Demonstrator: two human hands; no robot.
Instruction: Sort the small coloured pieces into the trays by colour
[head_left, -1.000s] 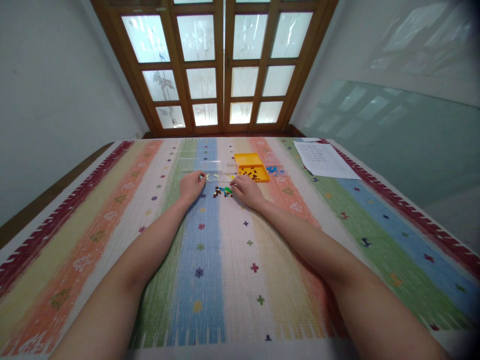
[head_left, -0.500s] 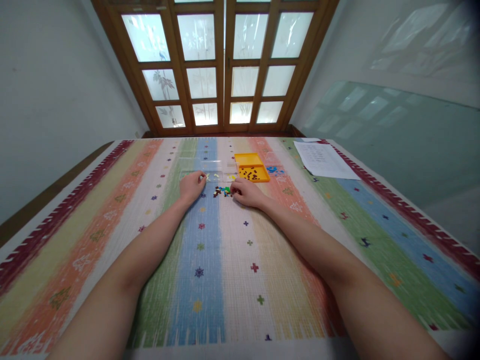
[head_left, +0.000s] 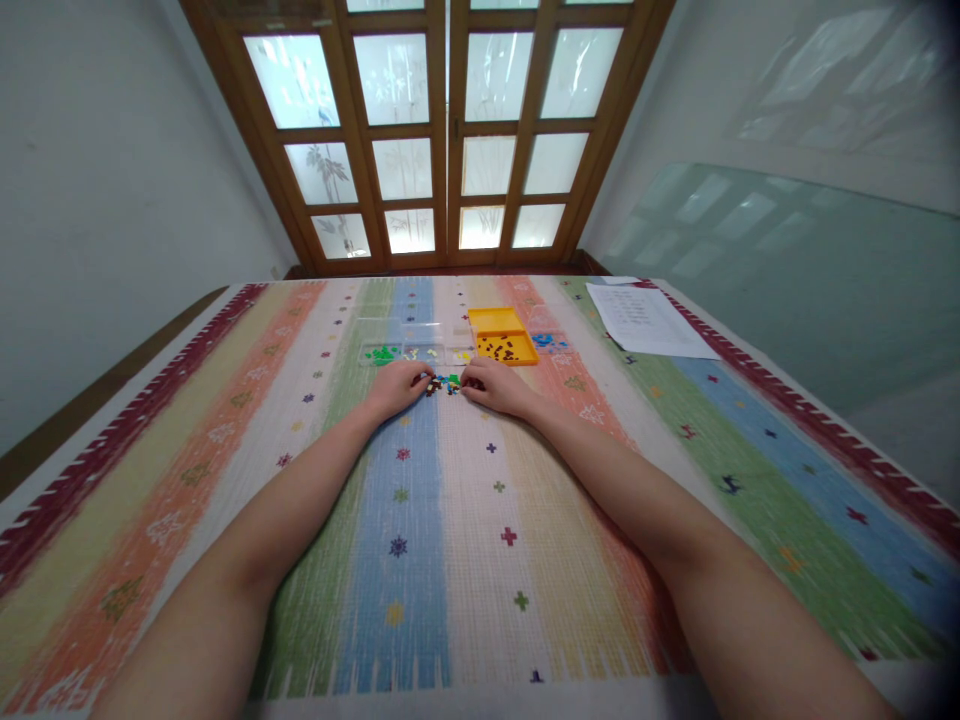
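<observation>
A small pile of mixed pieces, brown, blue, green and pale, lies on the tablecloth between my hands. My left hand is at the pile's left edge, with thumb and fingertips drawn together. Whatever sits between them is too small to make out. Against the right edge rests my right hand, its fingers curled and pinched; their tips partly cover the pieces. Just behind are clear boxes holding green pieces, pale pieces and yellow pieces. An open orange box contains brown pieces.
Right of the orange box, a clear box holds blue pieces. Printed paper sheets lie at the back right. The striped tablecloth covers the table, and wooden glass-paned doors stand beyond its far edge.
My left hand has moved right and nearer me, from the clear boxes to the pile's left edge. The green pieces it covered now show. My right hand stays almost still.
</observation>
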